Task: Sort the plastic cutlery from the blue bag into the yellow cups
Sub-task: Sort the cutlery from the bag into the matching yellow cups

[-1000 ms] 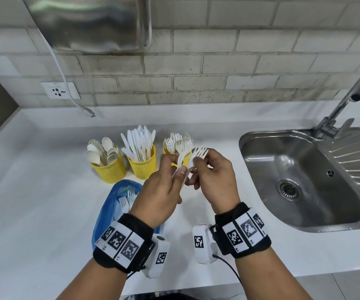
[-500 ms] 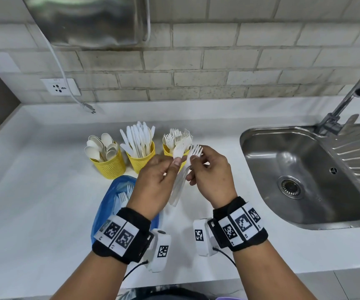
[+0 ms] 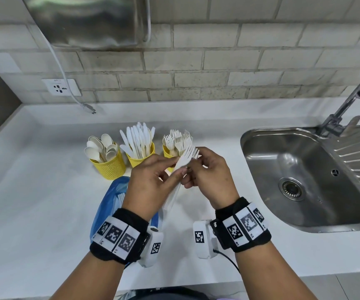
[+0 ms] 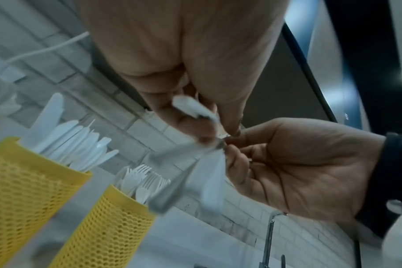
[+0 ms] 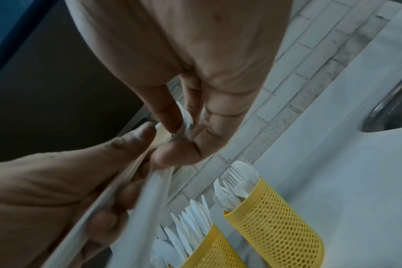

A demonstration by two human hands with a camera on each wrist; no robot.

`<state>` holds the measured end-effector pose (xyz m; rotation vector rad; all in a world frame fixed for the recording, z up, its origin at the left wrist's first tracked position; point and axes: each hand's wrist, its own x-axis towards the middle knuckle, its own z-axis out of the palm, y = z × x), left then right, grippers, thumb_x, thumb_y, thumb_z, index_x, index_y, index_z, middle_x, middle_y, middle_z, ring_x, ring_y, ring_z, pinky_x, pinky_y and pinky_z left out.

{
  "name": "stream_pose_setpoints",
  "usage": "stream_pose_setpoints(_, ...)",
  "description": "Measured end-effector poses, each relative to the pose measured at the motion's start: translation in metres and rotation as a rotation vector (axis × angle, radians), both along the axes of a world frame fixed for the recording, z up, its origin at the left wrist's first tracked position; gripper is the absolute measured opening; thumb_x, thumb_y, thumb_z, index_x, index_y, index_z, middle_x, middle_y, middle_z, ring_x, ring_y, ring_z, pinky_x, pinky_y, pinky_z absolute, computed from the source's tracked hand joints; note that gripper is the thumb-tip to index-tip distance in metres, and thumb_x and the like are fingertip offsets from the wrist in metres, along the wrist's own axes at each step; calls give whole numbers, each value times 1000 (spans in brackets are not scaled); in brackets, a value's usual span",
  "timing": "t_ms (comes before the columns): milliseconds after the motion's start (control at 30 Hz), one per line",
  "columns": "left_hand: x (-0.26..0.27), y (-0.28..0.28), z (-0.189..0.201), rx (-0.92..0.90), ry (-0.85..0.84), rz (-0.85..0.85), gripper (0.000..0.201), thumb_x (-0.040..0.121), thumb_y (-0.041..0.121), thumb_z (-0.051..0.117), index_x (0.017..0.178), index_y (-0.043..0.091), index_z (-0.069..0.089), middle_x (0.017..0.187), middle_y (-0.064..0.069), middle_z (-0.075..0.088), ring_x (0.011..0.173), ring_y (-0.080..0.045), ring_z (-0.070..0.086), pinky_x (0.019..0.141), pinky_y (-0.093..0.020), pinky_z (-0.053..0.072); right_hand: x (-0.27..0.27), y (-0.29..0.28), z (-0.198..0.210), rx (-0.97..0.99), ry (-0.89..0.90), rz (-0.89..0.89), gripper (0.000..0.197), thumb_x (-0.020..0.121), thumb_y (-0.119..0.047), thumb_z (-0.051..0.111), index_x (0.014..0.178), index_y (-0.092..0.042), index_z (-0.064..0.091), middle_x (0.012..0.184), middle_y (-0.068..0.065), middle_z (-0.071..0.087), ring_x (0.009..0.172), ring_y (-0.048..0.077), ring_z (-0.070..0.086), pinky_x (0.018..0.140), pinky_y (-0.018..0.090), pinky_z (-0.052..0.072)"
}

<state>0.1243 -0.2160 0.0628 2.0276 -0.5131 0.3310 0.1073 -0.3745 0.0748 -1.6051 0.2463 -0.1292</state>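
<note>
White bench (image 3: pixel 34 191) runs under a brick wall, with a steel sink (image 3: pixel 304 224) to the right. Three yellow cups stand in a row at the back: spoon cup (image 3: pixel 110 167), knife cup (image 3: pixel 138 160) and fork cup (image 3: pixel 168 153). The blue bag (image 3: pixel 114 191) lies just in front of them, below the left wrist, with cutlery still showing inside.

Both hands hold a small bunch of forks (image 3: pixel 184 160) above the bench. Its long axis runs from the handles, low and near the body, up to the tines, which point toward the fork cup directly behind. The right hand (image 3: pixel 209 176) is nearer that cup.

Grip state: left hand (image 3: pixel 151 182) pinches the handles between thumb and fingers; right hand pinches the neck below the tines. Neither hand is slack.
</note>
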Motion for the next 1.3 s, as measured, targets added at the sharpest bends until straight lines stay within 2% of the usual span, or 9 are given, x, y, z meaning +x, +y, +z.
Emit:
stream_pose_setpoints(167,6,-3,-5,153,-118,55,11,89,29,77,97,22,81,86,8,68,72,-4,61,66,-28,51,4,0,-1,35,5,-3,19,96,-8,57,110,-15,67,80,20,70,60,38,72,60,38,58)
stream_pose_setpoints(333,-2,-12,-2,400,-156,57,45,104,42,36,142,29,58,83,5,68,71,-18,63,55,-33,50,8,3,2,44,7,28,11,91,-14,56,99,-17,63,70,10,71,59,40,71,59,39,56)
stream_pose_setpoints(467,-1,-8,-3,407,-84,-11,45,106,38,37,149,31,48,83,2,68,71,-22,65,58,-37,52,7,3,0,13,10,64,9,92,-15,57,98,-14,64,71,14,70,55,37,68,54,35,51)
stream_pose_setpoints(633,2,-3,4,427,-62,-21,48,102,48,35,146,37,51,78,3,70,70,-20,65,59,-36,52,8,-1,2,109,62,152,12,93,-9,51,86,-3,59,64,8,61,49,28,57,50,30,40)
stream_pose_setpoints(767,8,-1,6,494,-37,-78,45,101,58,29,142,47,42,80,12,71,73,-15,68,62,-35,54,11,-2,4,133,85,204,27,93,-37,54,89,-11,52,66,11,57,48,23,47,49,30,33)
stream_pose_setpoints(900,8,-2,9,421,51,-70,48,96,59,44,139,38,41,87,12,71,68,-14,65,65,-38,55,15,7,-3,21,94,114,21,104,-31,49,106,-10,55,68,0,59,52,11,51,48,20,35)
stream_pose_setpoints(1000,10,2,8,430,129,-40,47,91,62,57,129,33,52,94,9,72,70,-14,67,71,-36,55,21,7,-8,-8,18,-26,12,96,-35,49,96,-25,56,72,-9,58,62,10,53,61,28,39)
stream_pose_setpoints(1167,8,-1,9,217,451,-274,13,104,28,55,101,18,63,83,3,75,61,-18,73,63,-44,62,19,2,-1,-34,-72,31,8,94,-30,58,87,-27,59,67,-4,63,57,15,56,59,32,42)
stream_pose_setpoints(1300,11,-2,14,176,494,-324,13,105,25,54,102,19,66,86,0,76,63,-23,73,61,-38,62,19,-8,3,24,-27,158,14,91,-18,68,85,-6,64,63,7,61,44,13,45,46,24,33)
